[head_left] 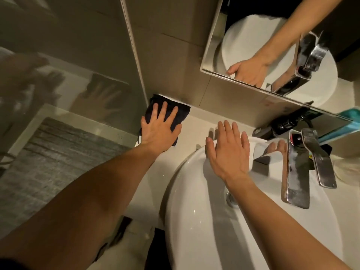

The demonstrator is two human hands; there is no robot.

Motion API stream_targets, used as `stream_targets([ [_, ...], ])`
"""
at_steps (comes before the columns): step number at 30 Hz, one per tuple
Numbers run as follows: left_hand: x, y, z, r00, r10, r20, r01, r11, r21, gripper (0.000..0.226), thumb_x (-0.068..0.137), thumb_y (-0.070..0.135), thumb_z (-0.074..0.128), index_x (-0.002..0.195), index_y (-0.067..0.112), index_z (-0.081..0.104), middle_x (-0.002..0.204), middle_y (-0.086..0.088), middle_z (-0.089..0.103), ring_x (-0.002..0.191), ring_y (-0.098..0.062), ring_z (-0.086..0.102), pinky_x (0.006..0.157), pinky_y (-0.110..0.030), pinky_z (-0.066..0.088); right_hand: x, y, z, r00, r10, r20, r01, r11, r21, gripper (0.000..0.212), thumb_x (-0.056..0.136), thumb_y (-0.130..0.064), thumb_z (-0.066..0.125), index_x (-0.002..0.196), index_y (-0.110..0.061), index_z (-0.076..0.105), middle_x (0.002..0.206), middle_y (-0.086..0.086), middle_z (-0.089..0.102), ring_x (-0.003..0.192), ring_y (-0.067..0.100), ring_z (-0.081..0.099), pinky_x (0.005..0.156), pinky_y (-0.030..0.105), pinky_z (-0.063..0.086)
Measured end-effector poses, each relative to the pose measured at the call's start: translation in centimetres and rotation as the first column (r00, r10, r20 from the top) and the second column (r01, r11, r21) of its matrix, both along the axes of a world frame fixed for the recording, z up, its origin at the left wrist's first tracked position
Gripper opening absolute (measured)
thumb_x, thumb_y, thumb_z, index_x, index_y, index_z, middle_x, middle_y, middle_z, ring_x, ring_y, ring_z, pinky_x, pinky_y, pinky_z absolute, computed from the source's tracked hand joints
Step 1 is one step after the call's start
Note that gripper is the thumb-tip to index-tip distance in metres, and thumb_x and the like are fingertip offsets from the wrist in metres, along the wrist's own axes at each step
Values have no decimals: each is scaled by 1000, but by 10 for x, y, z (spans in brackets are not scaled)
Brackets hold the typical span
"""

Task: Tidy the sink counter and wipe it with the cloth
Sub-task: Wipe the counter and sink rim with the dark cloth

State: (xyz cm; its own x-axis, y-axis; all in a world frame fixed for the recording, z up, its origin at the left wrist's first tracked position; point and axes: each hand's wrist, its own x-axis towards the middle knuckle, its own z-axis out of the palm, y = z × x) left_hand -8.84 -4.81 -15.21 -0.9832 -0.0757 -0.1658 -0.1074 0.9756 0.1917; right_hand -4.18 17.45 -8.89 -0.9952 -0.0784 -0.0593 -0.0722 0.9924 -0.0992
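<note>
At the far left corner of the counter (196, 121), my left hand (159, 131) lies flat on the dark cloth (181, 112). Fingers spread and straight, palm down, pressing the cloth to the surface, not gripping it. Cloth is bunched, tucked against the tiled wall (171, 55) and right beside the glass panel (68, 65) edge; part of it shows beyond my fingertips and a bit below my palm.

My right hand (228, 151) rests open on the far rim of the white basin (187, 191), fingers straight and close together, thumb out to the left. It holds nothing. Cannot tell if the palm touches the rim fully or just hovers over it.

The chrome faucet (296, 172) stands just right of my right hand, spout over the bowl, with the lever handle (319, 158) beside it. Drain (230, 198) is partly visible near my right wrist.

Mirror (272, 45) on the wall above shows the reflection of my right hand and the faucet. Some dark items sit behind the faucet against the wall, too dim to identify; a teal object (348, 121) is at the right edge. Grey mat (58, 152) lies on the floor behind the glass, lower left.
</note>
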Motion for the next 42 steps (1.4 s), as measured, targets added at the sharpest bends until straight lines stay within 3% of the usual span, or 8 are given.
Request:
stream_targets([
  [4, 26, -1, -1, 1000, 7, 1, -7, 1000, -18, 62, 100, 61, 18, 159, 41, 8, 171, 3, 4, 156, -24, 0, 116, -62, 23, 7, 7, -2, 1000, 26, -17, -26, 1000, 5, 72, 102, -59, 13, 161, -19, 22, 169, 2, 24, 159, 22, 9, 128, 48, 7],
  [17, 154, -31, 0, 1000, 20, 23, -21, 999, 36, 60, 105, 50, 19, 161, 31, 6, 171, 7, 1, 157, -17, -3, 116, -55, 29, 8, 8, -7, 998, 27, -56, -28, 999, -24, 67, 102, -56, 16, 153, -18, 37, 158, 3, 43, 155, 25, 20, 126, 50, 12],
  [20, 188, -36, -7, 998, 51, -23, -49, 998, 50, 58, 105, 48, 27, 160, 32, 17, 170, 7, 12, 157, -15, 5, 108, -54, 39, 9, 7, -6, 997, 30, -66, -32, 999, -18, 64, 103, -54, 18, 151, -17, 40, 155, 5, 46, 154, 26, 22, 125, 50, 13],
  [25, 237, -44, -15, 991, 2, -134, -9, 999, -46, 50, 106, 39, 39, 153, 22, 43, 161, -2, 39, 150, -22, 33, 81, -47, 55, 10, 7, -5, 997, 30, -69, -31, 999, -14, 62, 103, -52, 20, 149, -16, 43, 154, 6, 48, 153, 28, 25, 124, 51, 15],
  [29, 267, -54, -11, 998, 19, -57, -19, 1000, 6, 52, 100, 36, 45, 149, 21, 46, 159, -3, 41, 146, -24, 39, 89, -50, 55, 11, 6, -4, 997, 31, -68, -32, 999, -18, 60, 103, -52, 21, 146, -17, 45, 152, 6, 49, 153, 28, 25, 124, 50, 15],
  [34, 307, -61, 2, 991, 45, -123, -27, 989, 143, 56, 104, 43, 31, 131, 7, 65, 141, -10, 61, 129, -27, 53, 105, -43, 50, 11, 6, -4, 997, 33, -69, -34, 999, -16, 60, 104, -51, 22, 144, -15, 48, 150, 6, 50, 153, 28, 26, 124, 51, 15],
  [37, 311, -54, 31, 956, 291, -30, -251, 870, 423, 53, 100, 41, 35, 132, 12, 64, 131, -7, 67, 121, -20, 53, 106, -44, 49, 10, 6, -5, 997, 32, -72, -33, 999, -13, 60, 103, -52, 22, 143, -15, 49, 150, 6, 51, 152, 28, 27, 123, 51, 16],
  [42, 269, -32, 94, 865, 500, -36, -329, 621, 711, 29, 100, 33, 39, 109, 49, 60, 96, 20, 61, 92, -5, 61, 75, -24, 47, 10, 6, -5, 997, 26, -71, -27, 1000, -8, 60, 102, -53, 21, 140, -16, 51, 148, 5, 53, 151, 28, 28, 123, 50, 17],
])
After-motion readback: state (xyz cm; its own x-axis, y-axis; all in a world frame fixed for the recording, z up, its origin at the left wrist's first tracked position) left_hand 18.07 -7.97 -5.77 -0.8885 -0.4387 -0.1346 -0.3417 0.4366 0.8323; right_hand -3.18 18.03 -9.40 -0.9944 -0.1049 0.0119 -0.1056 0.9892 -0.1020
